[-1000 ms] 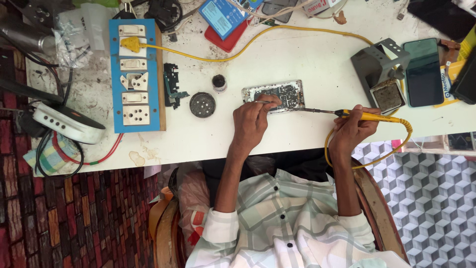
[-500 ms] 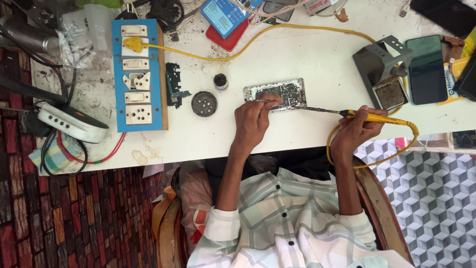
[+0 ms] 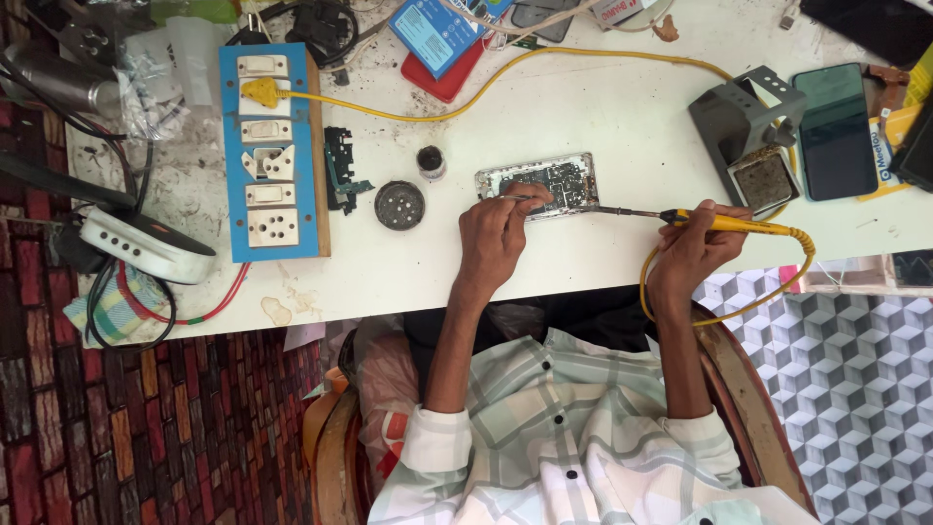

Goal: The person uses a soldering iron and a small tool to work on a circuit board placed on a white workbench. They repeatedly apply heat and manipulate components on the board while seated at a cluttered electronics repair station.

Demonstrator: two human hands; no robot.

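I note the right hand [image 3: 692,255] clamped on the yellow soldering iron [image 3: 731,225], tip at the opened phone [image 3: 539,182] mid-frame, the left hand [image 3: 494,236] pinching tweezers [image 3: 512,198] there; board looks fragile, best held by its edges.

We note the opened phone [image 3: 537,183] on the table [image 3: 603,117], between the left hand [image 3: 494,238] and the soldering iron [image 3: 724,225] held in the right hand [image 3: 692,255]. Left of the phone we see a small jar [image 3: 431,161], a round cap [image 3: 400,205], then the socket board [image 3: 268,151]. The iron stand [image 3: 743,126] sits right, beside another phone [image 3: 838,131].
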